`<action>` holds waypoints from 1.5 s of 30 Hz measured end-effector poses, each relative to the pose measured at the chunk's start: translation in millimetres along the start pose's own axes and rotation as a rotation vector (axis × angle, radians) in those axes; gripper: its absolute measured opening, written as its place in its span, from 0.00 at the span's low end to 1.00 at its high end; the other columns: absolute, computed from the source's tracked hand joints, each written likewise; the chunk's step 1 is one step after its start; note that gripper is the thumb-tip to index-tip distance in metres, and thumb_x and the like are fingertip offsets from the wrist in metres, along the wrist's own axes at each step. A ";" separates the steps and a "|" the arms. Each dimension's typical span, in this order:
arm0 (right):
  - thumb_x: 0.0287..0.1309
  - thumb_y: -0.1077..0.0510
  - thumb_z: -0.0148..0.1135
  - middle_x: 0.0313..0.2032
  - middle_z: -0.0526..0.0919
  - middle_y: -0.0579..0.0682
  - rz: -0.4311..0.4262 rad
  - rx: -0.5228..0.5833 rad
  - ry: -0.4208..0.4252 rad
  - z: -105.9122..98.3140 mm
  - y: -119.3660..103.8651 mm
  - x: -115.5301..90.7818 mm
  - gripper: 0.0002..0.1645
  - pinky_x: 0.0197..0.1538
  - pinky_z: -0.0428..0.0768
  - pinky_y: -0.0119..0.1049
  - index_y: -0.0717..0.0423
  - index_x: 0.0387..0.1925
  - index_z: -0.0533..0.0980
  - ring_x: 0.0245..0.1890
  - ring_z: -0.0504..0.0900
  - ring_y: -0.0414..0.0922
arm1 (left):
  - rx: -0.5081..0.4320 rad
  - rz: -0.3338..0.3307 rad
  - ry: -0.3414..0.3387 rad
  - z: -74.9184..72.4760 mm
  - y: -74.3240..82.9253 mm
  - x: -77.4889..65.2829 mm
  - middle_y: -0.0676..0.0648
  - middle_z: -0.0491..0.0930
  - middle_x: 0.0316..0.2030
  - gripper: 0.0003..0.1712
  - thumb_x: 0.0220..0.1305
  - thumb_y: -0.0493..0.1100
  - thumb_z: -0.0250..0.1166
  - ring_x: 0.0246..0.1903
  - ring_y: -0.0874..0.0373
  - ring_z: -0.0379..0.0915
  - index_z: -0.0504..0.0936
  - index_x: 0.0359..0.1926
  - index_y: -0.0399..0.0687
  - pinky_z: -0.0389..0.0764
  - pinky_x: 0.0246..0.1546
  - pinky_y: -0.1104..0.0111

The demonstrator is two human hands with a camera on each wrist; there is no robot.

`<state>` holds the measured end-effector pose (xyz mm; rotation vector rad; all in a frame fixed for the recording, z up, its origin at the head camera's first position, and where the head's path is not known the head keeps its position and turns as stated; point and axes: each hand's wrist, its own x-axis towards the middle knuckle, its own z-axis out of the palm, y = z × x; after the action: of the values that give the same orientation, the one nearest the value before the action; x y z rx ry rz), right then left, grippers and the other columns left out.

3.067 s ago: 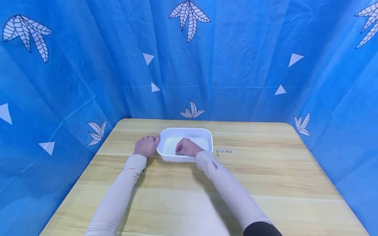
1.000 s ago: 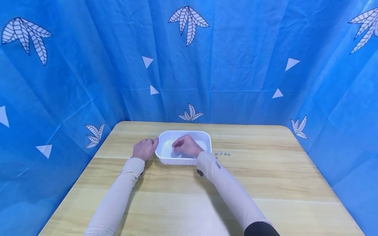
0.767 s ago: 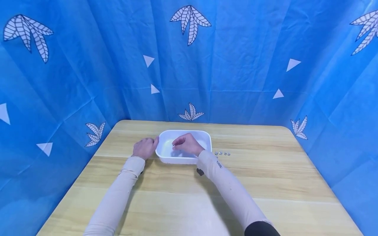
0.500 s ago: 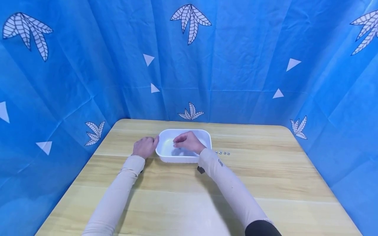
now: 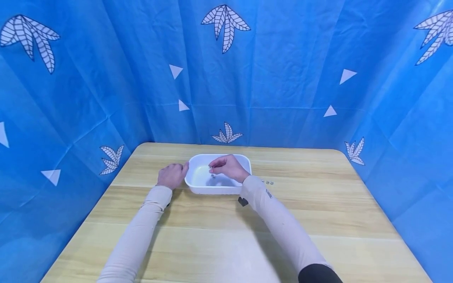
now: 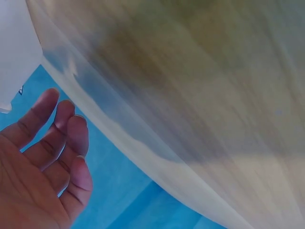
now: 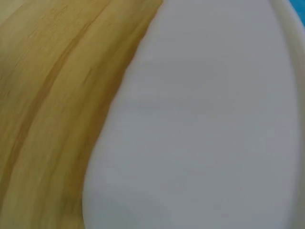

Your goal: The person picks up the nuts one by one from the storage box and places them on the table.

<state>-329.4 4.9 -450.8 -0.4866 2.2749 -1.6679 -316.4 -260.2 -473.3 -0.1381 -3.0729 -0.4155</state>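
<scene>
A white plastic tub (image 5: 212, 190) stands towards the back of the wooden table. Over its inside, my right hand (image 5: 231, 166) pinches a small silvery metal piece (image 5: 210, 168) between thumb and fingertips. Just below these, another small silvery piece (image 5: 212, 176) shows against the tub's inside. My left hand (image 5: 172, 175) rests at the tub's left end, its thumb side against the rim. In the left wrist view its fingers (image 6: 76, 133) are loosely bent beside the tub, around nothing. The right wrist view holds only the tub's outer wall (image 7: 190, 119) and wood, no fingers.
Several small round silvery pieces (image 5: 271, 183) lie on the table right of the tub, partly hidden by the right sleeve (image 5: 279, 216). A dark device (image 5: 243, 201) sits under the right cuff. A blue patterned curtain (image 5: 283, 78) encloses the table (image 5: 212, 243).
My right hand has risen from low in the tub and shifted slightly right, a small silvery piece now showing at its fingertips. Its sleeve covers more of the loose pieces. The left hand stays.
</scene>
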 end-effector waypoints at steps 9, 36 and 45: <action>0.61 0.60 0.73 0.45 0.91 0.53 -0.017 -0.055 0.002 -25.1 -8.5 -16.8 0.19 0.53 0.86 0.36 0.62 0.53 0.84 0.43 0.90 0.43 | 0.000 0.004 0.005 -2.6 0.0 -0.7 0.32 0.86 0.47 0.43 0.81 0.64 0.32 0.48 0.35 0.84 0.86 0.45 0.37 0.83 0.42 0.43; 0.59 0.63 0.73 0.48 0.89 0.58 0.066 -0.102 0.126 -101.6 7.4 -67.9 0.20 0.52 0.86 0.37 0.64 0.53 0.83 0.43 0.87 0.41 | -0.011 -0.001 -0.002 -3.1 0.8 0.3 0.32 0.86 0.48 0.44 0.81 0.64 0.30 0.48 0.34 0.83 0.85 0.47 0.36 0.83 0.44 0.41; 0.60 0.61 0.72 0.46 0.89 0.59 0.088 -0.159 0.133 -120.7 27.2 -89.2 0.22 0.50 0.84 0.34 0.67 0.54 0.82 0.40 0.86 0.40 | -0.022 0.003 -0.001 1.2 -2.1 0.3 0.31 0.85 0.49 0.46 0.81 0.65 0.29 0.49 0.33 0.83 0.85 0.47 0.37 0.82 0.43 0.41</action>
<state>-301.3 154.4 -439.0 -0.3119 2.4989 -1.5267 -317.0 -261.9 -475.0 -0.1439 -3.0693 -0.4486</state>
